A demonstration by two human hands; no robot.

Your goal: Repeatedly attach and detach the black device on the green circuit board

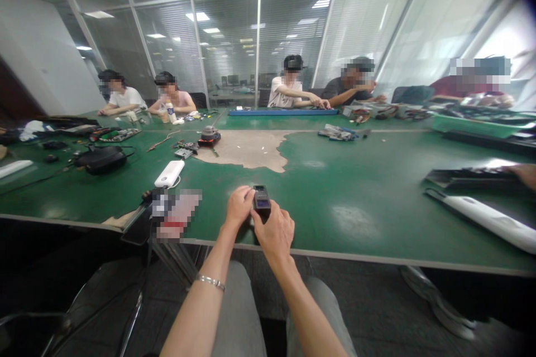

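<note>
A small black box-shaped device with a little dark screen on its upper side is between my hands, close to the front edge of the green table. My left hand has its fingers closed against the device's left side. From the right and the near end, my right hand grips the same device, its thumb along the near left corner. The undersides of the fingers are hidden. To the left of my hands lies a white power bank with a short cable, and nearer me a blurred-out flat item.
Several people sit across the table, one with hands on a long blue bar. A black pouch lies left, gloves farther back. At right are a long white object, a black tray-like piece and a green bin.
</note>
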